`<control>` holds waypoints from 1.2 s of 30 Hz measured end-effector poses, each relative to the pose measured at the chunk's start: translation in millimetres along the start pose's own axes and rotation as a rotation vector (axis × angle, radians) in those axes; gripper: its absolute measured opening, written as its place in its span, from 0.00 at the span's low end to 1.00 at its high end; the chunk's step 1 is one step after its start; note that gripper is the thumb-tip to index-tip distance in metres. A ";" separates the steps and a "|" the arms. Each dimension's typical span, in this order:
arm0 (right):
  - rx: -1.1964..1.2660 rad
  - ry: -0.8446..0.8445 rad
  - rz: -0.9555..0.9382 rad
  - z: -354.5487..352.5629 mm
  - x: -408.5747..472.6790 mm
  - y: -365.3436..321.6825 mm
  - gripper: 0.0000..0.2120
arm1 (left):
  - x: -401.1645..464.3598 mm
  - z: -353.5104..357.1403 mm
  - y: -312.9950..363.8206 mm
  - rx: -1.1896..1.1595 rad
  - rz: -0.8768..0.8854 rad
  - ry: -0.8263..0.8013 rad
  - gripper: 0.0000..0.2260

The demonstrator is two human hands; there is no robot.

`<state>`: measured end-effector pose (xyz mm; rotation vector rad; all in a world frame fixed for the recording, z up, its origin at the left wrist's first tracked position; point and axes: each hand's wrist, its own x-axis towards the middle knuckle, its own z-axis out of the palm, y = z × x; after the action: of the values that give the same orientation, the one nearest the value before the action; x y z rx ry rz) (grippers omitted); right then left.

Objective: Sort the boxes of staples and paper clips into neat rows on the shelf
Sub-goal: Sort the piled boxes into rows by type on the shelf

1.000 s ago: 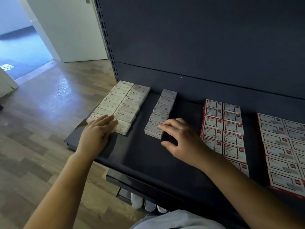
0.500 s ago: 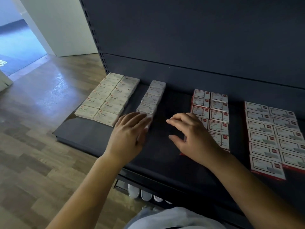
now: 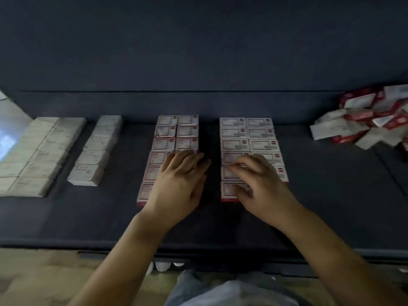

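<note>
Head view: left hand (image 3: 178, 186) lies spread flat on the left red-trimmed block (image 3: 174, 138); right hand (image 3: 260, 184), fingers loosely extended, rests on the right block (image 3: 247, 138), probably squaring rows. Unsorted pile (image 3: 364, 122) waits far right on the shelf (image 3: 331, 195).

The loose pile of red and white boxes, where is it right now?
In the head view, the loose pile lies at the shelf's far right, against the back panel, beyond the right hand.

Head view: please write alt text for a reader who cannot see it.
Two open hands, left and right, rest on neat red-and-white box rows on a dark shelf. White box rows lie to the left; a loose pile of boxes sits at far right.
</note>
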<state>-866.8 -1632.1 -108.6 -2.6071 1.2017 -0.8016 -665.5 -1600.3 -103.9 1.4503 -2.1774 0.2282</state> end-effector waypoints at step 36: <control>-0.120 0.129 0.926 -169.7 -167.8 269.9 0.20 | 134.0 148.8 248.9 -0.170 0.128 -0.286 0.17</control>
<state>-1224.0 -1673.8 -129.1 -1.7149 2.2483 -0.6849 -976.9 -1666.4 -130.2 1.3167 -2.4526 -0.1276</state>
